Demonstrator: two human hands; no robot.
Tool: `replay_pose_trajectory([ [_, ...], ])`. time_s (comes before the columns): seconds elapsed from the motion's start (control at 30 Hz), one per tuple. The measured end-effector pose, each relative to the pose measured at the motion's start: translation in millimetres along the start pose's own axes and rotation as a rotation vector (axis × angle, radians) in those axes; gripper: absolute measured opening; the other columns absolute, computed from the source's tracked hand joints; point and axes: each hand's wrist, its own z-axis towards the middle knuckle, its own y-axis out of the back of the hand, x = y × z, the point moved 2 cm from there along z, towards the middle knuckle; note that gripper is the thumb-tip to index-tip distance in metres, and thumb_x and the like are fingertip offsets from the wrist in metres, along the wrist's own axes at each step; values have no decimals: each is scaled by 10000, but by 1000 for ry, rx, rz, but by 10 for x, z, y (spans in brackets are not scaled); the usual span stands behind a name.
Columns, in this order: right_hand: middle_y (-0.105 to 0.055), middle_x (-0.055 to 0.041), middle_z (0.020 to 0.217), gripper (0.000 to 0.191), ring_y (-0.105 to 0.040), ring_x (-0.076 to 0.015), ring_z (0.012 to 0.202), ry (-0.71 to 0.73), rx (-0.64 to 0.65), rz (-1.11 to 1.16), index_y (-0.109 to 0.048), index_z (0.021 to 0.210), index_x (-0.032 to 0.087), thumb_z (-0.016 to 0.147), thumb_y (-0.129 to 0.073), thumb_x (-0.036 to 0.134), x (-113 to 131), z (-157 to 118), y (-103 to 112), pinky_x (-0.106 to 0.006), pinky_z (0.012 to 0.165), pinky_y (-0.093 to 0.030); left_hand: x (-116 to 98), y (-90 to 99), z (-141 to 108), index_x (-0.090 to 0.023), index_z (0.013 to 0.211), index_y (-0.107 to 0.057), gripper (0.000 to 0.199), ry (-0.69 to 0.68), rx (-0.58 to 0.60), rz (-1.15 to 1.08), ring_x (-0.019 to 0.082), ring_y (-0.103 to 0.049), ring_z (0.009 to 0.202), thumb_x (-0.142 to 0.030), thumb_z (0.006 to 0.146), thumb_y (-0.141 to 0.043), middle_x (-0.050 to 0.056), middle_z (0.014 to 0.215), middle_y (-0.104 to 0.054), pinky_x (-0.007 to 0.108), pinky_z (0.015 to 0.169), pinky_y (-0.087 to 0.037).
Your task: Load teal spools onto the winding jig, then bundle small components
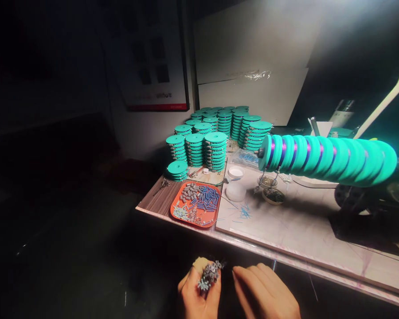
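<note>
Below the table's front edge, my left hand (201, 294) is closed around a bundle of small grey metal pieces (211, 271), whose ends stick out in a cluster between thumb and fingers. A pale yellowish patch (201, 264) shows behind them. Just to the right, my right hand (266, 292) is curled with its fingers pressed together. What it pinches, if anything, is hidden. A thin blue-and-white striped piece (274, 265) shows beyond its knuckles; whether it is held cannot be made out.
An orange tray (174, 208) holds grey cylinders, blue coils and small metal parts. Stacked turquoise foam spools (215, 150) stand behind it. A row of turquoise discs (322, 159) wound with purple line sits on a shaft at right. Small bowls (273, 196) and blue offcuts (245, 212) lie between.
</note>
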Motion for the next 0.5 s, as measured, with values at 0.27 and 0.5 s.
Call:
replay_pose_trajectory([
  [0.27,-542,-21,605,95,-460,-106,553,-6,81,-74,-550,803,135,830,-464,106,-11,39,52,-234,537,-340,-5,21,4,-228,714,-628,93,-259,14,1,99,-545,510,-147,680,-597,-42,579,-601,171,533,-429],
  [0.5,-564,-18,593,130,-486,-112,536,-5,41,-93,-558,787,152,840,-442,129,-3,9,14,-241,547,-364,-97,33,19,-237,704,-645,165,-303,14,8,111,-573,504,-88,648,-606,-41,580,-641,180,525,-435],
])
